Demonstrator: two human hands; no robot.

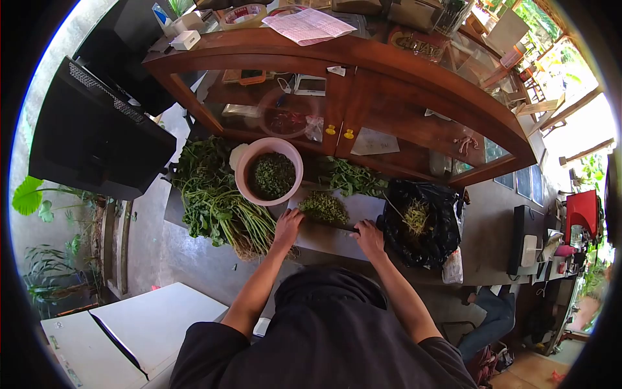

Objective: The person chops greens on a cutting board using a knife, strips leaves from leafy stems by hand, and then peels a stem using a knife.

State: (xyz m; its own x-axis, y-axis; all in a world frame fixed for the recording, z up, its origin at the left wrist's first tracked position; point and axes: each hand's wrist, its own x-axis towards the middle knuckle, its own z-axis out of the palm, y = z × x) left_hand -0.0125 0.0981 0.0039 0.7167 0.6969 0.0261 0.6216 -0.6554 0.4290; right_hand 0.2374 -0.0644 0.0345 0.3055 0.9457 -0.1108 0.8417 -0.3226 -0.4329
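Chopped green stems (324, 207) lie in a heap on a pale board (366, 209). At the left end of the heap is my left hand (288, 227), its fingers bent down against the board. My right hand (369, 237) is at the heap's right side, fingers curled around what looks like a thin dark knife (327, 224) lying along the front of the heap. A pink bowl (296, 185) of chopped greens stands behind my left hand. Leafy greens (353, 176) lie behind the heap. To the right, a black plastic bag (440, 227) holds pale root trimmings (416, 217).
A large bunch of leafy stems (214, 194) with roots lies left of the bowl. Behind the work stands a wooden glass-fronted cabinet (340, 117). A white appliance (162, 324) is at lower left; at lower right, a person's jeans-clad leg (489, 321) shows.
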